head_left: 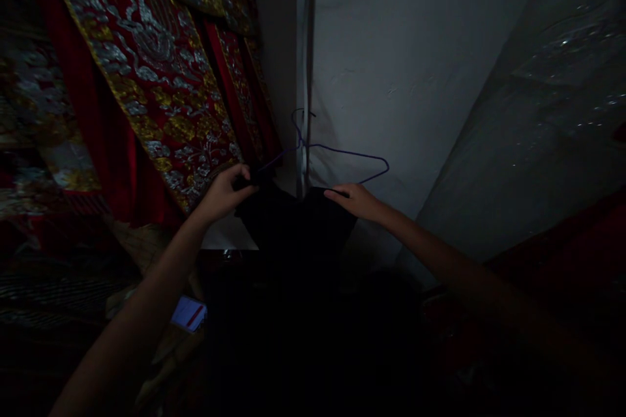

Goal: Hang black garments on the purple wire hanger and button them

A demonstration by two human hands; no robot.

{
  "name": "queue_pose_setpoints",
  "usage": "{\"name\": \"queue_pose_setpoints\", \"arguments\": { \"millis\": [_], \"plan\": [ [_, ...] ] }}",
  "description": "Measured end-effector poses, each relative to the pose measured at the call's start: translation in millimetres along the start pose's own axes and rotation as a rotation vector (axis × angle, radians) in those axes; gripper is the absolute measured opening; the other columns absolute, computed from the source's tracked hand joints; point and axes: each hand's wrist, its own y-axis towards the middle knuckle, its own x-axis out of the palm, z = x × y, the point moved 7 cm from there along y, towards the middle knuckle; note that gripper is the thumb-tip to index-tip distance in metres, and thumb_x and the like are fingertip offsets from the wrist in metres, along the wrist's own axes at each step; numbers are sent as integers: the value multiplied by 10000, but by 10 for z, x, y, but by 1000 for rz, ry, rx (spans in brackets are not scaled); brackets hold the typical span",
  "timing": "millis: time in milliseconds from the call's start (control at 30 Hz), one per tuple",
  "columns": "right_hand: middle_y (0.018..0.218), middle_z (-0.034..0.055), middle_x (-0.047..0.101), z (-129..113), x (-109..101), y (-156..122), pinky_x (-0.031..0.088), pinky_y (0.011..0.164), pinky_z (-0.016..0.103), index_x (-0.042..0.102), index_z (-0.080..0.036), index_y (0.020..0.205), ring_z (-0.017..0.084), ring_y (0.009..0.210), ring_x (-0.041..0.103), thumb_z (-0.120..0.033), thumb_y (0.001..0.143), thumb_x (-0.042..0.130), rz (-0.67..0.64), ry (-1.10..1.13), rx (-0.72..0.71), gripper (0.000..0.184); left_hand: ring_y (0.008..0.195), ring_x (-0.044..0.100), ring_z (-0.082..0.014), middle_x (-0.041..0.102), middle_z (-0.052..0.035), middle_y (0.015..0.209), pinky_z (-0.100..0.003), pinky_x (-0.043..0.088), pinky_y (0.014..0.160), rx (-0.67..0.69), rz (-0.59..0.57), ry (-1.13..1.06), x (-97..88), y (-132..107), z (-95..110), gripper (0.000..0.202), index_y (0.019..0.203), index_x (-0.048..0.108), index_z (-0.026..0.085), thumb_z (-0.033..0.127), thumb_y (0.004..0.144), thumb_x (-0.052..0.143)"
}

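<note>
1. At frame centre, I saw a soft black cloth (298,225) beneath a thin blue wire hanger (342,151).
2. Left hand (229,190) and right hand (359,201) pinched the cloth's top edge, probably keeping it spread.

Dim light greys the wall (415,58) and leaves the lower middle nearly black.

In dim light, a pale wall (415,71) stands between red embroidered cloth (163,88) and glossy, translucent sheeting (533,124).
</note>
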Motion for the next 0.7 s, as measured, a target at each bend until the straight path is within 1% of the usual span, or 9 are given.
{"name": "queue_pose_setpoints", "arguments": {
  "millis": [67, 167, 267, 367, 433, 500, 567, 633, 700],
  "plan": [
    [591, -27, 535, -39, 49, -29, 330, 551, 245, 587, -191, 647, 123, 562, 477, -537, 918, 525, 13, 29, -44, 444, 862, 561, -190, 615, -16, 910, -295, 416, 829, 55, -68, 65, 161, 129, 141, 170, 881, 585, 198, 177, 726, 652],
    [717, -8, 655, -109, 37, -135, 409, 581, 249, 701, -197, 900, 154, 618, 582, -451, 837, 684, 64, 14, -103, 262, 824, 581, -198, 625, -17, 903, -309, 417, 803, 53, -123, 176, 339, 221, 127, 395, 1018, 593, 198, 72, 644, 610],
    [766, 4, 693, -105, -110, -260, 474, 625, 291, 629, -236, 1264, 199, 644, 643, -345, 808, 732, 100, -145, -77, 480, 855, 621, -213, 644, -22, 938, -321, 443, 807, 45, -130, 225, 379, 231, -22, 527, 1181, 546, 211, 75, 673, 585],
    [796, 34, 711, 46, -498, -326, 518, 686, 353, 466, -233, 1459, 238, 679, 672, -306, 865, 663, 262, -273, 27, 630, 923, 639, -217, 659, -32, 1006, -341, 470, 857, 85, -154, 294, 368, 212, -102, 517, 1230, 523, 219, 90, 729, 537],
    [800, 51, 718, 246, -835, -324, 539, 715, 384, 409, -199, 1501, 249, 685, 681, -329, 882, 646, 449, -270, 112, 676, 990, 643, -227, 668, -48, 1070, -362, 477, 911, 119, -152, 318, 355, 201, -82, 453, 1195, 542, 214, 104, 756, 526],
    [851, 80, 735, 496, -1083, -261, 556, 755, 411, 440, -158, 1484, 264, 731, 698, -347, 863, 667, 572, -247, 169, 688, 1043, 637, -243, 672, -64, 1107, -391, 475, 960, 156, -144, 333, 357, 193, -30, 359, 1134, 573, 207, 135, 786, 529],
    [1024, 131, 745, 741, -1173, -121, 559, 838, 437, 541, -134, 1406, 288, 872, 715, -348, 839, 686, 569, -227, 176, 624, 1037, 637, -258, 673, -75, 1080, -416, 484, 961, 176, -124, 368, 361, 185, 5, 284, 1080, 601, 199, 167, 806, 536],
    [1184, 157, 715, 942, -1130, 40, 545, 919, 450, 622, -125, 1312, 301, 1014, 701, -345, 841, 671, 493, -201, 164, 522, 999, 640, -260, 664, -79, 1032, -422, 499, 934, 183, -106, 407, 358, 172, 0, 245, 1044, 624, 191, 184, 813, 542],
    [1233, 155, 702, 1072, -1030, 163, 521, 981, 455, 658, -126, 1245, 295, 1096, 679, -341, 864, 635, 434, -185, 154, 438, 983, 638, -251, 653, -76, 1009, -410, 508, 916, 198, -104, 422, 350, 149, -28, 221, 1017, 644, 188, 191, 818, 548]
  ]
}}
